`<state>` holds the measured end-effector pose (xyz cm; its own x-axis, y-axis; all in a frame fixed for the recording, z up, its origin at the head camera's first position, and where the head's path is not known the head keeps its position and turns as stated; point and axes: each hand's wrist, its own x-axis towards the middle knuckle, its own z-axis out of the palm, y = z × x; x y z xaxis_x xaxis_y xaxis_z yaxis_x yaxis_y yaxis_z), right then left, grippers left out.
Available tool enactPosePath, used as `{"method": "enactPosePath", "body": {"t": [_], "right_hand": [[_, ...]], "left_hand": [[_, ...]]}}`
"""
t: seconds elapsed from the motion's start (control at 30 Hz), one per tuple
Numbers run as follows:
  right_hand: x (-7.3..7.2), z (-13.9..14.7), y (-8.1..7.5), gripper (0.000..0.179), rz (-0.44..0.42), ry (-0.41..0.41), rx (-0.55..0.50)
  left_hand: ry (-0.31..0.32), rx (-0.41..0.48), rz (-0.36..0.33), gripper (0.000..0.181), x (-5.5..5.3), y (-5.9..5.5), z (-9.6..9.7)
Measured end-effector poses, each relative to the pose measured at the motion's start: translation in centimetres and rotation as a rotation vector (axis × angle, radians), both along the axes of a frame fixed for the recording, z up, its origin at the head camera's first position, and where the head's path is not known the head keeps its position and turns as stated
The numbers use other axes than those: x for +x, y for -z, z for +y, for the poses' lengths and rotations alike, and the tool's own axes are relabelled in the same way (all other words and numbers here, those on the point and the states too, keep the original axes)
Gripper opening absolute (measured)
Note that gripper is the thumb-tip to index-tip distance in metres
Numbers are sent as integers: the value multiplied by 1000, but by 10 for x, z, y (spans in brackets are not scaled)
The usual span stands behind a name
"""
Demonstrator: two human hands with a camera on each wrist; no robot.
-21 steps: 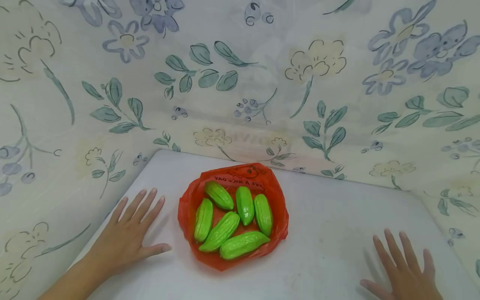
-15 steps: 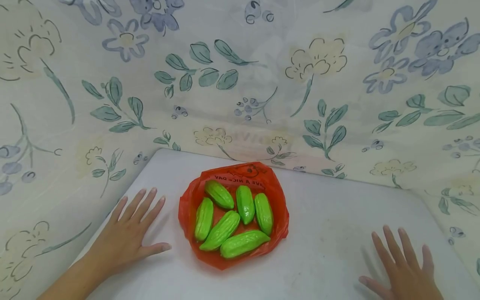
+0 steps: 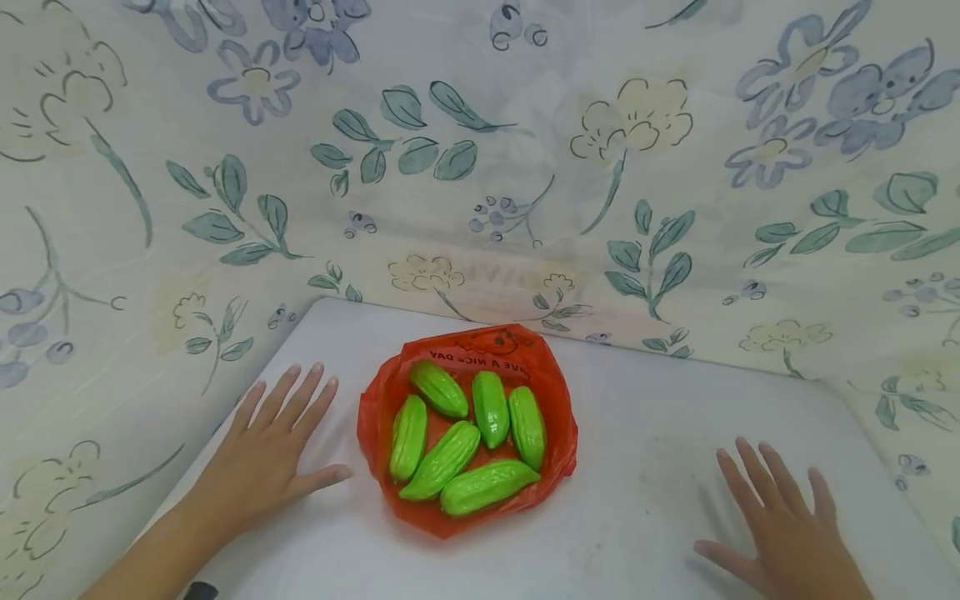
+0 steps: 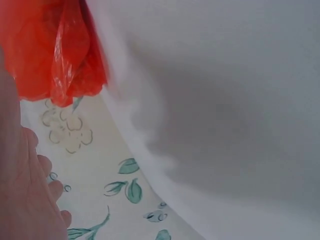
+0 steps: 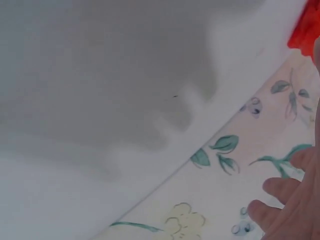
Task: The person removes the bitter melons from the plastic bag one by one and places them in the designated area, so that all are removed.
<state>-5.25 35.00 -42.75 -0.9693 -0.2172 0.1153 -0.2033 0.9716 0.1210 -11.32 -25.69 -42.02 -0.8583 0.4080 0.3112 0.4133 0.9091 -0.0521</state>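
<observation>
A red plastic bag (image 3: 375,417) with its rim folded outward stands on the white table, printed with dark lettering on its back inner wall. Inside it lie several green, ridged, bitter-melon-like vegetables (image 3: 491,410). To the bag's left is my left hand (image 3: 262,458), palm down, fingers spread, thumb pointing toward the bag. My right hand (image 3: 787,525) is farther off at the lower right, also with spread fingers and holding nothing. In the left wrist view the red bag (image 4: 45,55) shows beyond the left hand (image 4: 30,190). The right wrist view catches part of the right hand (image 5: 290,200).
A white table (image 3: 637,517) carries the bag. Floral-patterned covering (image 3: 480,167) rises behind the table and along both sides. A small dark object (image 3: 201,591) shows at the bottom edge by the left forearm.
My left hand has shifted slightly up and right, toward the bag. The right hand has moved left and up, also nearer the bag. The bag and vegetables stay put.
</observation>
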Motion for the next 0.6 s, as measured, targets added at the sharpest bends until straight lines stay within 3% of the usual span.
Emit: {"method": "enactPosePath", "body": {"t": [0.23,0.4,0.6], "right_hand": [[-4,-19,-10,121,70,-85,-52],[-12,-39,-20,116,2,-66,-86],[-24,-63,-29,106,-11,-132,-114]], "left_hand": [[-28,12,-39,116,-3,-8,10],[-28,36,-29,112,-4,-12,17],[-78,103,-64,106,-6,-19,31]]}}
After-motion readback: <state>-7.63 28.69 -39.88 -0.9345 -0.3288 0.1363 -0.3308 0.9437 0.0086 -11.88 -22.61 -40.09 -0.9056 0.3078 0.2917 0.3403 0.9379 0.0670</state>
